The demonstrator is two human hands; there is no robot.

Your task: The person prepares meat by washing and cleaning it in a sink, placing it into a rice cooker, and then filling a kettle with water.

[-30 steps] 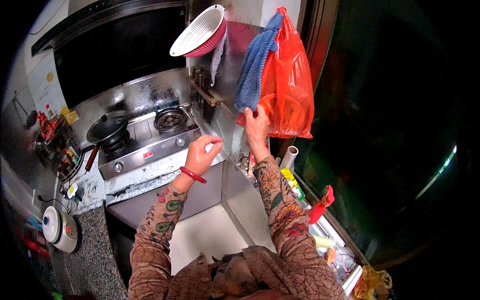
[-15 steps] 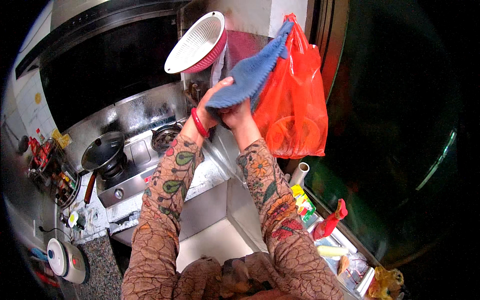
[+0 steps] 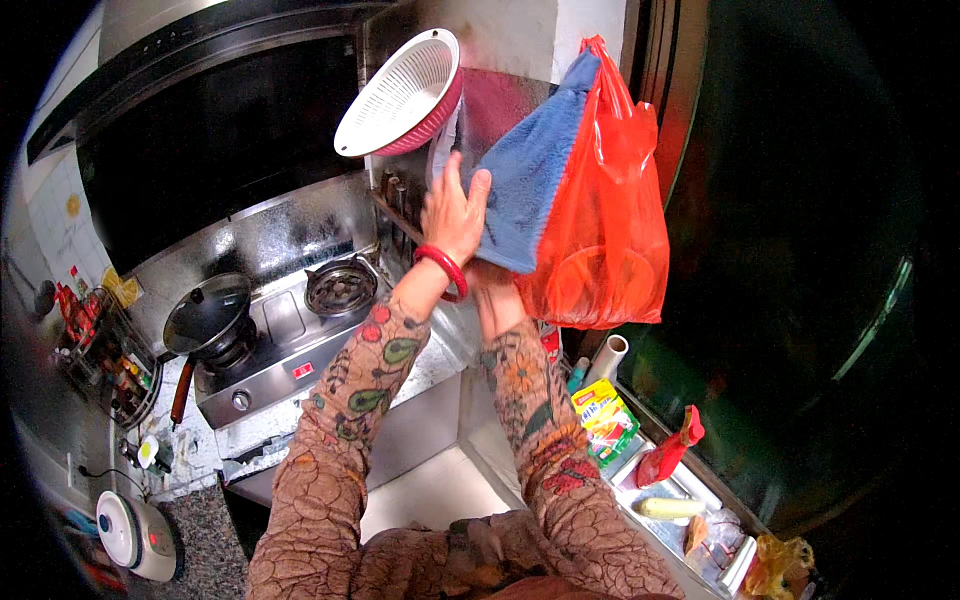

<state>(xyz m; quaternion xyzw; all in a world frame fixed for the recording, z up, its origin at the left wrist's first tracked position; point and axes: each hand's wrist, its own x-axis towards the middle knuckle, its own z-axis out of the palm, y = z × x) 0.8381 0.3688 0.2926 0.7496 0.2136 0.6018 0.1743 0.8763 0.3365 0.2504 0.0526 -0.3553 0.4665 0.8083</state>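
A blue cloth towel hangs from its gathered top corner, spread out beside a red plastic bag. At the towel's left edge is my left hand, open, thumb and fingers apart, with a red bangle on the wrist. It holds nothing; whether it touches the cloth I cannot tell. Below the towel's lower edge my right hand is smeared by motion, its fingers hidden behind the cloth and my left wrist. A pale round shape shows through the bag's lower part.
A white and red colander hangs above the gas stove. On the stove sits a lidded wok. Below my arms is a sink. A yellow packet and red bottle line the right ledge. A rice cooker stands lower left.
The towel, earlier bunched between both hands, now hangs loose and spread. My left hand has let go and opened. My right hand has moved down below the cloth.
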